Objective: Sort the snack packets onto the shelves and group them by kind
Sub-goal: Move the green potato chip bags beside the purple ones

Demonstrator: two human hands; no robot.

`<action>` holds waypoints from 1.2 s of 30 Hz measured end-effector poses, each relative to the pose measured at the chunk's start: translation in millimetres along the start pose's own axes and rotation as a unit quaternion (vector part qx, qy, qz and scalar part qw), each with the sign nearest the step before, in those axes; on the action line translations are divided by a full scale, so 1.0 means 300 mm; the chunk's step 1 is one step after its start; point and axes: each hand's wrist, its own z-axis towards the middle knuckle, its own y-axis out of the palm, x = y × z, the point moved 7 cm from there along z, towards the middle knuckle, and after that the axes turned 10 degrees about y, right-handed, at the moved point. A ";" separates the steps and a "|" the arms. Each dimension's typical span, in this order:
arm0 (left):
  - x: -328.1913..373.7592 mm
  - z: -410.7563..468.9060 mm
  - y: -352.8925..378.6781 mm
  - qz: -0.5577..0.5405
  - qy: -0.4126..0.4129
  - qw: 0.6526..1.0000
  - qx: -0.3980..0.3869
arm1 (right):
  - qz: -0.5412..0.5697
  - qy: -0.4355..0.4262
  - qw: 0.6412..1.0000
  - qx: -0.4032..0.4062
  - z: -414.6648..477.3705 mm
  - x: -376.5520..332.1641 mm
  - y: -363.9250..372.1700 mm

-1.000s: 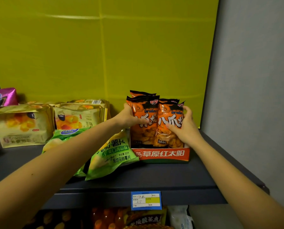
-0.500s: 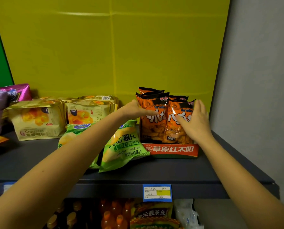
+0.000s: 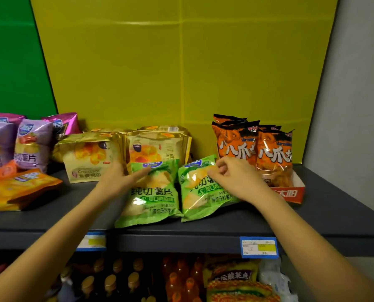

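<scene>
both hands [image 3: 236, 175] rest on green chip packets [image 3: 153, 192].

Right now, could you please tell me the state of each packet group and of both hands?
Orange packets: upright in red tray.
Green chip packets: two, lying side by side.
Croissant packets: upright, grouped.
Purple packets: upright at left.
Left hand: open, resting on left green packet.
Right hand: fingers curled on right green packet.

chip bags [image 3: 151, 192]: green with yellow chips
ring snack bags [image 3: 236, 147]: orange and black
croissant packs [image 3: 88, 158]: gold
shelf [image 3: 334, 214]: dark grey
back wall [image 3: 160, 73]: yellow
</scene>
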 end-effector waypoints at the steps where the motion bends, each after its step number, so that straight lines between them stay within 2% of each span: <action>1: -0.029 -0.010 0.014 -0.053 -0.004 0.998 -0.031 | -0.036 0.007 0.999 0.000 -0.002 -0.014 0.019; 3: -0.099 -0.029 0.050 -0.143 -0.060 0.984 -0.087 | -0.109 0.021 0.994 0.001 -0.006 -0.036 0.053; 5: -0.142 -0.044 0.079 -0.177 -0.108 0.971 -0.116 | -0.152 0.047 0.987 -0.010 -0.010 -0.049 0.083; 12: -0.115 -0.075 0.137 -0.306 -0.129 0.934 -0.132 | -0.184 0.107 0.976 -0.052 -0.035 -0.093 0.146; 18: -0.136 -0.081 0.117 -0.362 -0.112 0.922 -0.083 | -0.193 0.112 0.975 -0.005 -0.060 -0.141 0.155; 22: -0.141 -0.102 0.089 -0.377 -0.125 0.916 -0.055 | -0.108 0.129 0.985 -0.043 -0.052 -0.144 0.173; 28: -0.104 -0.108 0.009 -0.425 -0.150 0.893 -0.012 | -0.063 0.137 0.986 -0.078 -0.038 -0.125 0.181; 34: -0.062 -0.100 -0.172 -0.438 -0.092 0.887 0.113 | 0.026 0.100 0.993 0.058 -0.052 -0.132 0.092; 36: -0.071 -0.122 -0.244 -0.415 -0.068 0.895 0.148 | 0.064 0.083 0.990 0.091 -0.052 -0.148 0.064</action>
